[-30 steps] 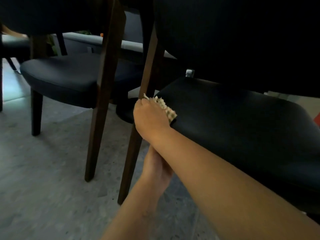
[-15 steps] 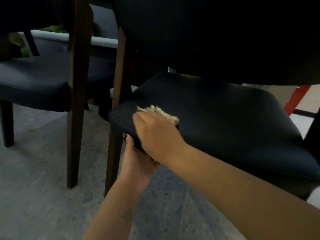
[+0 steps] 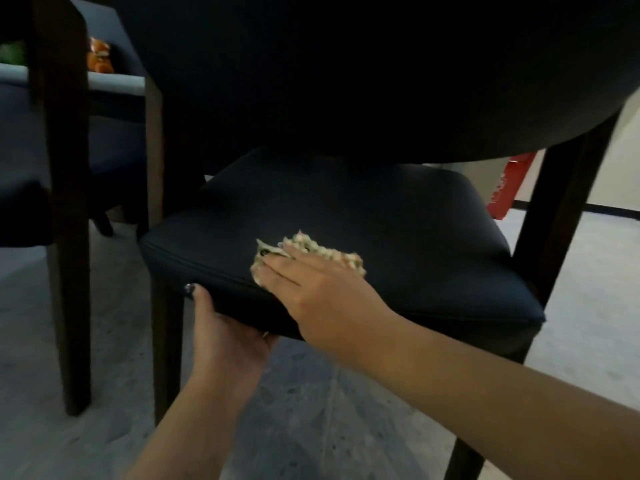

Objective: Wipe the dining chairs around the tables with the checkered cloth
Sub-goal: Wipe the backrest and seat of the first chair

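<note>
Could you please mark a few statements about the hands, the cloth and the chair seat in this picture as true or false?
1. The right hand presses the checkered cloth flat on the dark seat. True.
2. The left hand hangs free of the chair. False: it grips the seat's front edge from below.
3. The cloth lies on the floor. False: it is on the seat.
4. Another dark chair stands to the left. True.
</note>
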